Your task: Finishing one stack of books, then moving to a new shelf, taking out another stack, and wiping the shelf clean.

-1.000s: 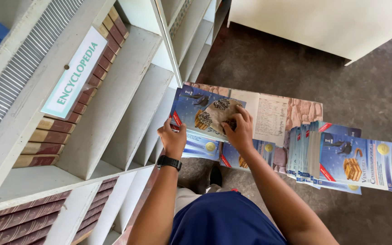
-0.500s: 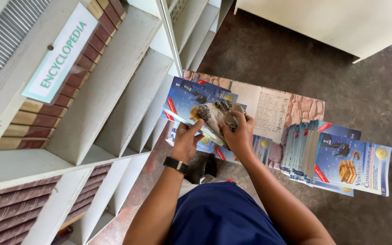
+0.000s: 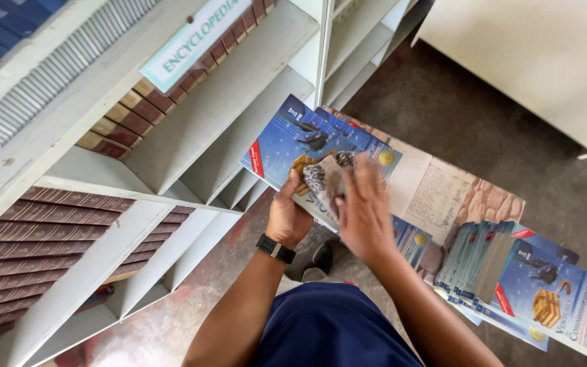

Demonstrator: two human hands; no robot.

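Note:
My left hand [image 3: 289, 217], with a black watch on its wrist, grips the lower edge of a bundle of thin blue magazines [image 3: 293, 139] held up in front of the white bookshelf [image 3: 191, 136]. My right hand [image 3: 363, 207] lies flat on the front cover of the same bundle, fingers spread and slightly blurred. More blue magazines [image 3: 412, 238] peek out beneath my right hand. To the right, a fanned stack of the same blue magazines [image 3: 524, 285] rests on a low surface covered with a printed sheet [image 3: 443, 194].
Rows of dark red bound volumes [image 3: 42, 238] fill the lower left shelf, and more [image 3: 144, 102] stand in the shelf above, behind a label strip. The compartment beside the raised bundle holds no books. A white cabinet [image 3: 538, 61] stands at upper right over dark floor [image 3: 484, 136].
Both hands have lifted the bundle of magazines higher and leftward toward the shelf. My right hand has slid down over the cover. The camera has shifted closer to the shelf.

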